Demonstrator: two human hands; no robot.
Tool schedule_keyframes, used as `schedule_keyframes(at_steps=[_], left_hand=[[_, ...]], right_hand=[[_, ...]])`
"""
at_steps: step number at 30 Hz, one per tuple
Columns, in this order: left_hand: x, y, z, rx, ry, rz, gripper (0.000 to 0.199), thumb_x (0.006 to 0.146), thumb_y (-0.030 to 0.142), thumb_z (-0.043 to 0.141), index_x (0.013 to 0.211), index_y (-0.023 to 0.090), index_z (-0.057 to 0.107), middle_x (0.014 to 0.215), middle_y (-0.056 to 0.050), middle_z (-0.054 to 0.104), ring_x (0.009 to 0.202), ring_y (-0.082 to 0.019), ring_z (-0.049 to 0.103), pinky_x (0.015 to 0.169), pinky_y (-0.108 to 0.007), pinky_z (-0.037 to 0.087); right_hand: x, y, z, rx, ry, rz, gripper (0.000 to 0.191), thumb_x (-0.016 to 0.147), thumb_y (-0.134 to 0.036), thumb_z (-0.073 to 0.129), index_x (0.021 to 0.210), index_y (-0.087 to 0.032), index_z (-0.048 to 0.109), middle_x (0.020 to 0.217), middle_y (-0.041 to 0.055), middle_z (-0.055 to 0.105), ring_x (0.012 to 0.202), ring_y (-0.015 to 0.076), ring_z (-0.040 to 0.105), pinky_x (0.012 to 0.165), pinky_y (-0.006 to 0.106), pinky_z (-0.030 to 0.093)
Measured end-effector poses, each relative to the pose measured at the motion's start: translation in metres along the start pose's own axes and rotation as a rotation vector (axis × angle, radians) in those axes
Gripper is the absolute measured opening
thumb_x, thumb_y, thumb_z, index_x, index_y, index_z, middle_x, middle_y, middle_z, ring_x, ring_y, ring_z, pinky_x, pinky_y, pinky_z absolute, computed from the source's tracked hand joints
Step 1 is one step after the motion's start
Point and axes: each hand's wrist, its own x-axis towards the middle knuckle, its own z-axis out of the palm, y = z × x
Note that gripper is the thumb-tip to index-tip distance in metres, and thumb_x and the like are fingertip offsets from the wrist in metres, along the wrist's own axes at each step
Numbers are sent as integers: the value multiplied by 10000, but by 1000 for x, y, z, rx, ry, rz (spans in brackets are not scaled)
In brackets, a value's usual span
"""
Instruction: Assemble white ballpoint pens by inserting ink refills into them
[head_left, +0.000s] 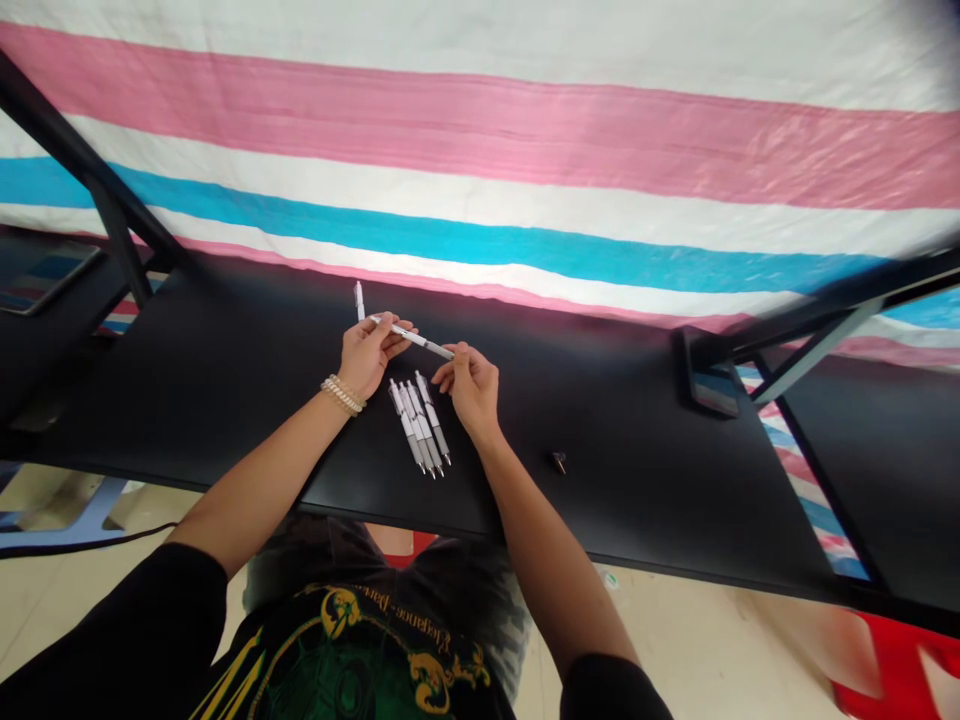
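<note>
A white pen (pixel 424 342) with a grey grip is held slantwise above the black table between both hands. My left hand (pixel 367 355), with a beaded bracelet at the wrist, pinches its upper end. The fingers of my right hand (pixel 471 388) close on the grey end. Just below the hands, several white pens (pixel 417 424) with grey grips lie side by side, tips toward me. Beyond my left hand, another white pen piece (pixel 359 298) shows, its lower part hidden behind the hand.
A small dark metallic item (pixel 559 462) lies to the right on the black table (pixel 637 460). Black metal supports (pixel 120 230) rise at both sides. A phone-like dark object (pixel 709 375) is by the right support. Striped sheeting (pixel 480 180) hangs along the back.
</note>
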Motion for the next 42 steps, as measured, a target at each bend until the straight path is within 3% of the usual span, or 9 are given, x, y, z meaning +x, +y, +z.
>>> schedule_keyframes(at_steps=[2, 5, 9, 15, 20, 24, 27, 34, 42], left_hand=[[0, 0, 0, -5, -8, 3, 247, 833, 369, 745, 888, 154, 636, 898, -75, 747, 871, -199, 744, 813, -333, 584], [1, 0, -1, -17, -1, 2, 242, 835, 370, 742, 883, 157, 636, 891, -69, 745, 864, -189, 742, 804, -316, 582], [0, 1, -1, -7, 4, -13, 239, 841, 372, 736, 878, 157, 639, 888, -70, 744, 852, -179, 740, 806, -310, 580], [-3, 1, 2, 6, -12, -17, 246, 836, 379, 740, 873, 156, 642, 872, -68, 744, 845, -180, 738, 802, -310, 580], [-2, 1, 2, 3, -20, -13, 255, 831, 381, 745, 880, 154, 640, 868, -65, 742, 835, -179, 738, 781, -301, 581], [-1, 1, 0, -15, -13, -5, 237, 836, 370, 741, 875, 160, 638, 864, -55, 740, 831, -170, 737, 785, -290, 580], [-1, 1, 1, -20, -18, -7, 226, 845, 366, 732, 872, 162, 640, 870, -56, 740, 844, -169, 737, 810, -297, 579], [-2, 1, 2, -2, -13, -25, 231, 848, 368, 732, 874, 156, 646, 871, -67, 739, 839, -178, 740, 786, -297, 581], [0, 1, -1, -13, -16, -3, 225, 842, 359, 737, 874, 154, 651, 862, -66, 744, 837, -175, 740, 799, -300, 586]], right_hand=[[0, 0, -2, -36, -1, -10, 445, 977, -530, 457, 899, -170, 708, 613, 27, 655, 479, 128, 552, 496, 273, 467], [2, 0, -9, -128, 50, -194, 167, 865, -347, 653, 811, -219, 746, 1050, 84, 704, 892, 212, 677, 759, 369, 562], [5, 1, -14, -207, 59, -337, 110, 741, -203, 736, 834, -255, 764, 1392, 55, 531, 1273, 273, 526, 1063, 465, 450], [4, 2, -5, -57, 55, -150, 512, 818, -438, 722, 1274, -231, 611, 1196, 100, 656, 858, 164, 651, 708, 292, 545], [2, -1, -5, -13, -23, -22, 421, 955, -531, 502, 967, -171, 719, 638, 20, 659, 520, 124, 551, 537, 270, 480], [2, -5, -13, -162, -12, -285, 132, 842, -268, 652, 760, -235, 750, 1114, 65, 682, 957, 212, 650, 825, 381, 549], [3, -5, -15, -214, -5, -379, 173, 743, -136, 667, 819, -259, 761, 1358, 44, 549, 1188, 252, 568, 1009, 446, 491], [2, 1, -8, -176, -22, -238, 529, 731, -195, 707, 1246, -271, 614, 1284, 77, 589, 1000, 194, 622, 830, 354, 576], [1, -3, -9, -205, -35, -248, 349, 855, -317, 665, 1195, -246, 638, 1037, 38, 680, 760, 142, 605, 711, 303, 552]])
